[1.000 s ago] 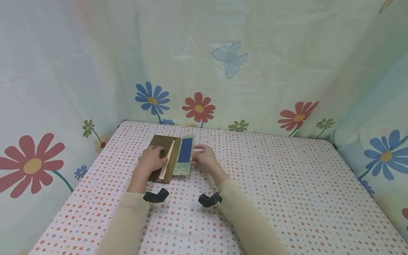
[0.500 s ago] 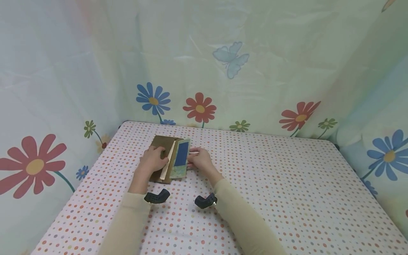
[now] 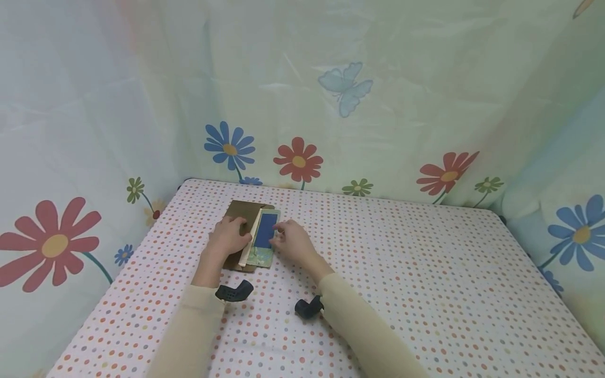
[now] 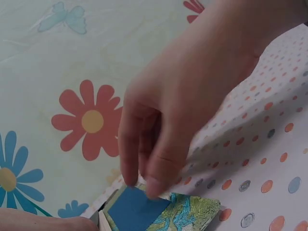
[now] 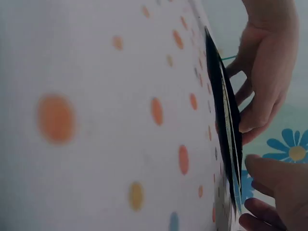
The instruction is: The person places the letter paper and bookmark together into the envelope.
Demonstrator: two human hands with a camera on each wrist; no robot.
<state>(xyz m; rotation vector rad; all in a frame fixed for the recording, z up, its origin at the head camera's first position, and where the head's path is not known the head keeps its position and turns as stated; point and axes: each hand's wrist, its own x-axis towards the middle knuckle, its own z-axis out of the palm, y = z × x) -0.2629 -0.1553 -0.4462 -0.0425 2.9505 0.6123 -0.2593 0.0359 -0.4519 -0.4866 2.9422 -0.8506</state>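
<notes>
A flat brown folder-like cover [image 3: 243,208] lies on the table at the left of centre. A cream paper strip [image 3: 244,256] shows along its inner edge. Over its right side lies a green patterned card [image 3: 260,257] with a blue rectangle. My left hand [image 3: 224,239] rests on the brown cover, fingers bent, its thumb by the strip. At the card's right edge is my right hand [image 3: 294,242], thumb and fingers apart. In the left wrist view its fingertips touch the card. Seen edge-on in the right wrist view, the stack [image 5: 225,115] shows thin layers.
The table is covered by a white cloth [image 3: 402,294] with coloured dots. A flower-printed curtain [image 3: 387,147] rises behind and at both sides. Black wrist cameras [image 3: 235,291] sit on both wrists.
The card has moved left and come down over the cover, close to the cream strip. My right hand has followed it leftward, its fingers now over the card's edge. My left hand stays put.
</notes>
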